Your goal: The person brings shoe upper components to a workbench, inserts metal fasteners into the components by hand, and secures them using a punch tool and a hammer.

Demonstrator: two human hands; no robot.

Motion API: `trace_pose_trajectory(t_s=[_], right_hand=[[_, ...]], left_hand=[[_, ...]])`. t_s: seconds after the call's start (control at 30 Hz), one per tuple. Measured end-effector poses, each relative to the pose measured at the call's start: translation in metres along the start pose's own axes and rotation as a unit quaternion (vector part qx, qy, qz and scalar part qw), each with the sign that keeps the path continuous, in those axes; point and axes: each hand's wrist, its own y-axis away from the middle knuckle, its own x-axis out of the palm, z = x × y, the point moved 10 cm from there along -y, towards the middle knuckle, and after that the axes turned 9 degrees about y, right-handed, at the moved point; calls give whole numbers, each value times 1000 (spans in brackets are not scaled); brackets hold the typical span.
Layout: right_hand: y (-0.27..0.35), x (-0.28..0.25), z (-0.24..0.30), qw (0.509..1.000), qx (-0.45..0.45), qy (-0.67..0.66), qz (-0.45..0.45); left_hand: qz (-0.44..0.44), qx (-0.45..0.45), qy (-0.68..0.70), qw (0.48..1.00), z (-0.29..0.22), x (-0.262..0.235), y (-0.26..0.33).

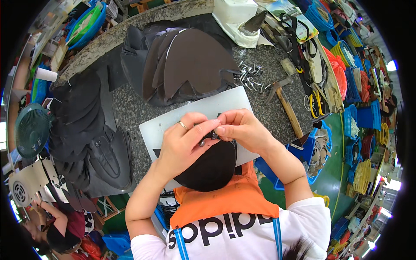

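Observation:
My left hand (185, 136) and my right hand (242, 129) meet above a white board (219, 104), fingers closed in a pinch on a black shoe-upper piece (210, 167). Its broad rounded part hangs below my fingers, over the orange apron (225, 203). A small shiny metal bit (202, 143) shows at my left fingers; what lies between the fingertips is mostly hidden. Beyond the board rests a stack of dark brown cut upper pieces (195, 60). Small metal fittings (252, 74) lie scattered to its right.
A hammer (288, 110) and yellow-handled scissors (316, 103) lie right, with a white machine-like stand (236, 21) behind. Black uppers (78, 117) pile up left, near a green fan (32, 130). A blue basket of scraps (320, 151) stands low right. Another person (60, 234) works lower left.

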Motion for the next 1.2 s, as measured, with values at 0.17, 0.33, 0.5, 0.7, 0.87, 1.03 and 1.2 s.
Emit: trace_pose_trajectory(t_s=[0.17,0.33,0.5,0.7,0.87,1.03,1.2], right_hand=[[8,15,-9,998,45,31,9],[25,41,-28,992,95,-50,67],[29,43,-20,998,0,65,-6],[22,37,-15,959,-122,246,-73],[23,32,2,938,-229,224,-135],[36,38,40,907,-322,230,-144],[45,32,51,898,-355,186,-181]], left_hand=[[33,43,-26,998,-13,-3,9],[57,41,-45,997,-23,0,39],[55,27,-60,996,-22,-5,55],[53,-335,-238,910,56,-35,80],[-72,-196,-65,976,26,-37,65],[-185,-420,477,749,41,-17,79],[-162,-424,488,746,31,-12,75]])
